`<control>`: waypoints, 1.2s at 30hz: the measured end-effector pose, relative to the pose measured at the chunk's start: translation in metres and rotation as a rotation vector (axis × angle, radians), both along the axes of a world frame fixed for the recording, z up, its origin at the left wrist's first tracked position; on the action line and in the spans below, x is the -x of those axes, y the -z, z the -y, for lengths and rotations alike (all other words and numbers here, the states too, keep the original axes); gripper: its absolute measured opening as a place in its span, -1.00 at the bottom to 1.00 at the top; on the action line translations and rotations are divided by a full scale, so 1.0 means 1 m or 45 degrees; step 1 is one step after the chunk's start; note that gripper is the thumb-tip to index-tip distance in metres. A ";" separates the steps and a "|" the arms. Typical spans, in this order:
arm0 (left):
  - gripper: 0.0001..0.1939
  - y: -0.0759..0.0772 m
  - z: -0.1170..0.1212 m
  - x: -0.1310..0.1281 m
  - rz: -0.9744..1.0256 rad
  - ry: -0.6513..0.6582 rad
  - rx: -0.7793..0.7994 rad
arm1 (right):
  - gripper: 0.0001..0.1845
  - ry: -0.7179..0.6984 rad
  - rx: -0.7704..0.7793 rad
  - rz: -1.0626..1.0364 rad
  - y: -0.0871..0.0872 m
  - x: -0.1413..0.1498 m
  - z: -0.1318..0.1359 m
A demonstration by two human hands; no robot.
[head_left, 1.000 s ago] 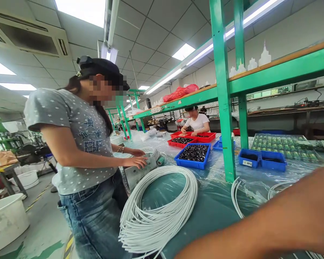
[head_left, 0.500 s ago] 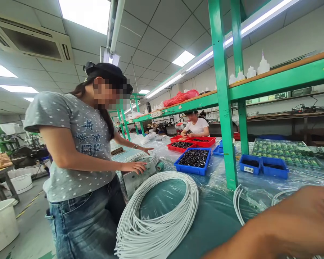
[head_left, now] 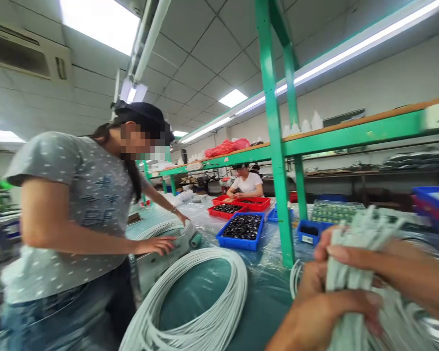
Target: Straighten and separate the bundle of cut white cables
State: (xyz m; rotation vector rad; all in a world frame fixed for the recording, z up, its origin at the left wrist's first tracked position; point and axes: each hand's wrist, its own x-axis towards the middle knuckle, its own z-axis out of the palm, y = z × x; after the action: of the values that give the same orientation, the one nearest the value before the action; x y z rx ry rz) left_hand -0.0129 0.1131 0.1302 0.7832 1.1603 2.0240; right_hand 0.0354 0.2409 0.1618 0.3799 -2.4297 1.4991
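Observation:
Low on the right, a thick bundle of pale grey-white cable is up in front of me, its strands slightly blurred. My left hand comes from below, closed round the bundle's near side with the thumb laid across it. From the right edge my right hand grips the same bundle higher up, fingers wrapped over it. A large coil of the same cable lies on the green tabletop, to the left of my hands. Some loose cable loops show just behind my left hand.
A co-worker stands at left, hands at another coil and a metal block. Blue and red bins hold small dark parts. A green post carries a shelf. Another person sits behind.
The view has swung right. Both my hands now show with the cable bundle between them; before, only one blurred hand and forearm was visible at lower right. The co-worker's hands have moved slightly.

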 end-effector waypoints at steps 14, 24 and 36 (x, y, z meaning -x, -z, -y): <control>-0.68 0.008 0.007 0.017 -0.146 -0.132 0.001 | -0.47 0.087 -0.067 -0.130 -0.035 -0.004 0.022; -0.79 0.012 0.009 0.019 -0.263 -0.248 0.029 | -0.57 0.017 -0.437 -0.350 -0.057 -0.006 0.030; -0.75 0.028 0.010 0.006 -0.442 -0.742 -0.039 | -0.65 0.008 -0.959 -0.377 -0.032 0.006 0.048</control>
State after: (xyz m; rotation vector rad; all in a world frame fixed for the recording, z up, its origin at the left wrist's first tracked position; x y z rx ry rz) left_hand -0.0187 0.1032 0.1019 0.9124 1.7135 2.4364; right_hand 0.0289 0.1926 0.1942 0.6726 -2.6349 0.4174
